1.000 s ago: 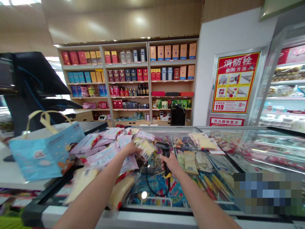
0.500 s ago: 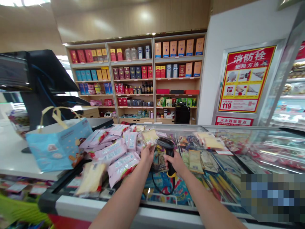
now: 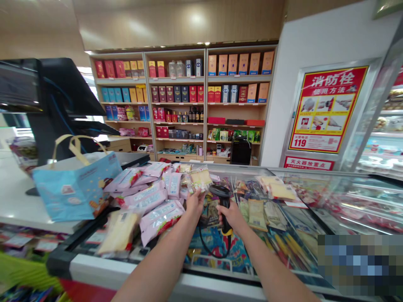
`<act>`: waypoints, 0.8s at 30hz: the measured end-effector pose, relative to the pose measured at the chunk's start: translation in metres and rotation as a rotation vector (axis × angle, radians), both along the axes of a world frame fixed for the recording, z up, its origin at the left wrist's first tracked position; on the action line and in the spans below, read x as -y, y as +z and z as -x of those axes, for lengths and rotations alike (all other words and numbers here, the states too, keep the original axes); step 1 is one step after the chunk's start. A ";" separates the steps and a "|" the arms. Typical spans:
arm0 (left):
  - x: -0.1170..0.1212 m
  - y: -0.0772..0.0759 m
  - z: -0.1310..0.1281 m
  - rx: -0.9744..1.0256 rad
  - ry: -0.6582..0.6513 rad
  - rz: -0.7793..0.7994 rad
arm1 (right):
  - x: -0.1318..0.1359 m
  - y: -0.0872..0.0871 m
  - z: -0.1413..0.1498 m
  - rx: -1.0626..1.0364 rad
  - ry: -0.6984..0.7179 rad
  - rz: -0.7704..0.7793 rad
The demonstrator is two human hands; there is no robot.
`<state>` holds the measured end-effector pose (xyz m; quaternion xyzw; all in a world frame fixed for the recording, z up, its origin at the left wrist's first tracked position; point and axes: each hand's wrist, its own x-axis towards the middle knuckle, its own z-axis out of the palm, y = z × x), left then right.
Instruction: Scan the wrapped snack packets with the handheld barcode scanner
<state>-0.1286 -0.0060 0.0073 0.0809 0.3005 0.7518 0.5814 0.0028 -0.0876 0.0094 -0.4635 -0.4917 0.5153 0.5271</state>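
The clear snack packet (image 3: pixel 199 179) is held above the back of the heap, just beyond the person's left hand (image 3: pixel 195 203). Those fingers appear closed on its lower edge, though the packet's folds partly hide the hold. It looks light and soft, with a film that may slip, so its sealed edge seems the surest place to take hold.

Over at the far left, a pale blue tote bag (image 3: pixel 77 188) sits on the white counter (image 3: pixel 19 209), its yellow handles raised. Just beside it, pink-wrapped packets (image 3: pixel 146 197) lie heaped on the chest freezer (image 3: pixel 126 272), with a soft pale yellow packet (image 3: pixel 119 233) near the front edge.

To the right of the left hand, the right hand (image 3: pixel 232 217) wraps firmly around the grip of a black-and-yellow handheld barcode scanner (image 3: pixel 224 197), which looks stiff and easily held there. Its black cord (image 3: pixel 209 247) loops down over the freezer glass. Farther right, flat tan packets (image 3: pixel 256 214) lie apart from the heap.
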 end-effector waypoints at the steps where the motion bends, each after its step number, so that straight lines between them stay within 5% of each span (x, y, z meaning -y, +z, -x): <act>1: 0.001 0.000 0.000 -0.001 -0.004 0.002 | 0.000 -0.001 0.000 0.005 0.002 -0.001; 12: -0.005 0.002 -0.017 -0.040 -0.074 0.070 | -0.002 0.010 -0.004 -0.077 -0.092 0.048; 24: -0.054 -0.003 -0.183 -0.300 -0.235 0.120 | -0.018 0.014 -0.119 -0.078 -0.285 -0.036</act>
